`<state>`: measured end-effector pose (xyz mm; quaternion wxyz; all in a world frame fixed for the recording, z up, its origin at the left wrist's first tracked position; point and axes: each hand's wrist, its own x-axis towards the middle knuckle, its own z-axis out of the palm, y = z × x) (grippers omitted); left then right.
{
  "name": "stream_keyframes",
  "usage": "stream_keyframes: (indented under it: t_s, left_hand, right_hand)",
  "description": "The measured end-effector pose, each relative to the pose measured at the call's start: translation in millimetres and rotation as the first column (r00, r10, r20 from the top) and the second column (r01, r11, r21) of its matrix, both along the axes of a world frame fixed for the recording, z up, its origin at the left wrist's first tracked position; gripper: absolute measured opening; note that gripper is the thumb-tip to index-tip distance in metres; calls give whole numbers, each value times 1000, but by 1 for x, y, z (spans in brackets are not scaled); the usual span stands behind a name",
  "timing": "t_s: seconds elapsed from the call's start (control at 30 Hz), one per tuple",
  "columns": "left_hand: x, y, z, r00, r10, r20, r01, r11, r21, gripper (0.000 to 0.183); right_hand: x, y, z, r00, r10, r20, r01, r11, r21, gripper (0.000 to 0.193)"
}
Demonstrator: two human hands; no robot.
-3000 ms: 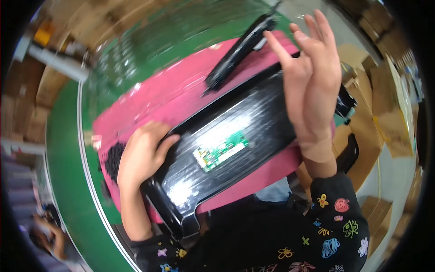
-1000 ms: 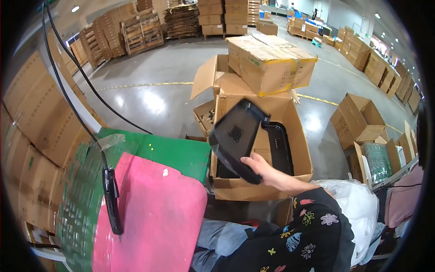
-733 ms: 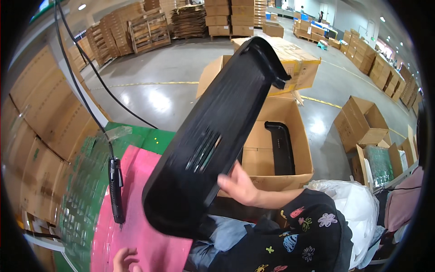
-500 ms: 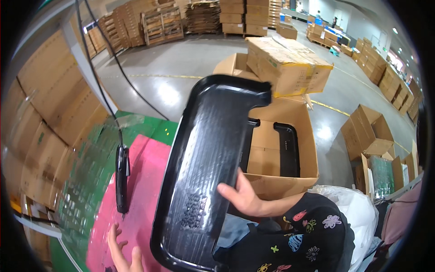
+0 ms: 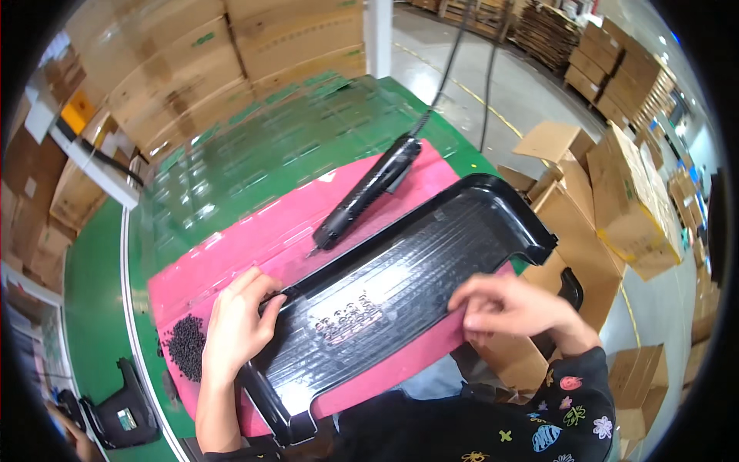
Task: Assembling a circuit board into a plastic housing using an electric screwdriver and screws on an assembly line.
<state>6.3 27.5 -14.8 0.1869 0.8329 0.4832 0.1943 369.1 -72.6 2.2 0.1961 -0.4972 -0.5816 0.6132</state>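
A long black plastic tray point(image 5: 400, 269) with a raised rim lies tilted across the pink mat point(image 5: 231, 223), its near edge toward my body. My left hand point(image 5: 240, 323) pinches the rim at the left end, thumb inside and fingers over the edge. My right hand point(image 5: 508, 306) is curled at the near edge, fingertips against it and slightly blurred. Just beyond the far rim lies a black electric screwdriver point(image 5: 369, 192) on its cable. Beside my left wrist is a pile of small black pieces, apparently screws point(image 5: 187, 346).
The mat sits on a green table point(image 5: 92, 300) partly covered with clear plastic sheeting point(image 5: 254, 162). An open cardboard box point(image 5: 573, 231) stands at the right, a black part inside. Another black moulded part point(image 5: 123, 416) lies at lower left. Stacked cartons point(image 5: 177, 61) rise behind the table.
The tray has come from upright over the box down onto the pink mat. My left hand, free and spread before, now grips its rim. The view has swung left.
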Motion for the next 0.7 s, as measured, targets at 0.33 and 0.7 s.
stream_keyframes:
  t_s: [0.33, 0.7]
  left_hand:
    - [-24, 9, -6, 999, -26, 31, 16, 954, 298, 20]
    - [-16, 8, -8, 980, -108, 169, 88, 989, 118, 29]
  right_hand:
    - [-57, 316, 48, 522, -517, 679, -449, 511, 734, 42]
    - [-42, 461, -41, -97, -416, 904, -638, 723, 265, 56]
